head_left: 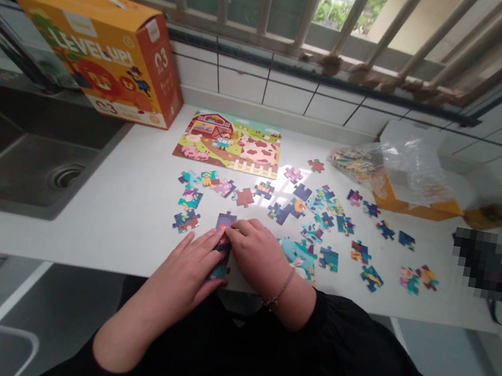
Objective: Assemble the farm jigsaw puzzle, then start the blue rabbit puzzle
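Near the counter's front edge lies a short upright strip of joined dark-blue jigsaw pieces, partly covered by both hands. My left hand holds the strip from the left, its fingers along the upper part and its thumb at the lower end. From the right, my right hand has curled fingers pressed together on the strip's upper piece; the fingertips are partly hidden. Just right of that wrist, a larger teal joined section is partly covered by the forearm. Loose jigsaw pieces are spread beyond and to the right.
A farm-picture puzzle lies at the back. An orange box stands beside the sink at left. At back right, a clear bag of pieces leans by an open orange tray. A blurred dark object lies far right.
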`<action>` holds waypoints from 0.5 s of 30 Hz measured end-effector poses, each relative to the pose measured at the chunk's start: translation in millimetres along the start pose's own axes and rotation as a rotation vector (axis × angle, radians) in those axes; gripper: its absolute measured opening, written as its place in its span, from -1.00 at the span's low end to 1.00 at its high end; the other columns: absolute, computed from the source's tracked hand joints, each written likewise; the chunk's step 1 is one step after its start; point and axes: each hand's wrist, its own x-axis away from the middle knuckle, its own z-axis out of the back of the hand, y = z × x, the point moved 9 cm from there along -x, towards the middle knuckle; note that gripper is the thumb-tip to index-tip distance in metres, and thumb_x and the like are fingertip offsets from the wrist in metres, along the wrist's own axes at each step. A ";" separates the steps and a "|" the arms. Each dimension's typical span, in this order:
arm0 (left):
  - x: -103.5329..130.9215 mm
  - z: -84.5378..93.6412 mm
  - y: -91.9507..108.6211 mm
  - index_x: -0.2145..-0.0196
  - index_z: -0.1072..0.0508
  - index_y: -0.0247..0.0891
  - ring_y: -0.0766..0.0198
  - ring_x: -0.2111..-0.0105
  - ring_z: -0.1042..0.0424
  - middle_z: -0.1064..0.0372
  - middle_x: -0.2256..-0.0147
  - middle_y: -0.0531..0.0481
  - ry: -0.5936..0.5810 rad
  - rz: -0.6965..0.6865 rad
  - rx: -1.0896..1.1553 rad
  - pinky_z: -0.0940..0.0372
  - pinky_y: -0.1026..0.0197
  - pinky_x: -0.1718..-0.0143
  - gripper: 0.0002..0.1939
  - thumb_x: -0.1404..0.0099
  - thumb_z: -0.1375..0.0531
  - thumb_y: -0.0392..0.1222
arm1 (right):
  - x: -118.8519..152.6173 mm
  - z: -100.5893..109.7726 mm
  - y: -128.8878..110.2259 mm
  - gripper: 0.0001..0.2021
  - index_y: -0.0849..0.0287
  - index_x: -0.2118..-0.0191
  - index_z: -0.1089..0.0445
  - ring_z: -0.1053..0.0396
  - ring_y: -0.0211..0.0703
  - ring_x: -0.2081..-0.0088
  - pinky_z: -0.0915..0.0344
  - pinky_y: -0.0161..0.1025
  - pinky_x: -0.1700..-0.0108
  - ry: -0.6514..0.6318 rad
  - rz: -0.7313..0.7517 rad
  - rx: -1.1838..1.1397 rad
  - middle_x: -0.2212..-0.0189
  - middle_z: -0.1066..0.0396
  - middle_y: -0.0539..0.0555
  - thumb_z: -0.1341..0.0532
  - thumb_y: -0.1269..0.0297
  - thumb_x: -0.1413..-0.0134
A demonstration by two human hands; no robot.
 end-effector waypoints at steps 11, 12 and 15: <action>2.9 -1.7 -4.5 -0.24 -0.51 -0.20 -0.28 -0.55 -0.22 -0.15 -0.57 -0.39 0.053 -0.017 0.028 -0.21 -0.51 -0.50 -0.62 -0.53 -0.32 -0.14 | 9.1 1.1 1.1 -0.68 0.15 -0.29 -0.51 -0.41 0.13 -0.17 -0.48 0.01 -0.12 0.039 -0.033 0.061 -0.26 -0.51 0.28 -0.16 0.30 -0.60; 2.7 -1.1 -4.5 -0.23 -0.51 -0.20 -0.28 -0.54 -0.23 -0.16 -0.57 -0.39 0.057 -0.017 0.026 -0.21 -0.50 -0.50 -0.62 -0.52 -0.32 -0.14 | 9.5 1.2 0.5 -0.68 0.15 -0.30 -0.51 -0.42 0.13 -0.17 -0.48 0.01 -0.12 0.038 -0.024 0.056 -0.26 -0.52 0.27 -0.17 0.31 -0.60; 1.3 2.7 -3.1 -0.22 -0.51 -0.18 -0.29 -0.50 -0.28 -0.23 -0.53 -0.38 0.066 -0.019 0.021 -0.23 -0.50 -0.48 -0.61 -0.49 -0.36 -0.15 | 8.3 8.1 7.0 -0.69 0.15 -0.26 -0.55 -0.44 0.10 -0.16 -0.44 -0.01 -0.14 0.029 0.007 0.029 -0.26 -0.54 0.22 -0.16 0.33 -0.60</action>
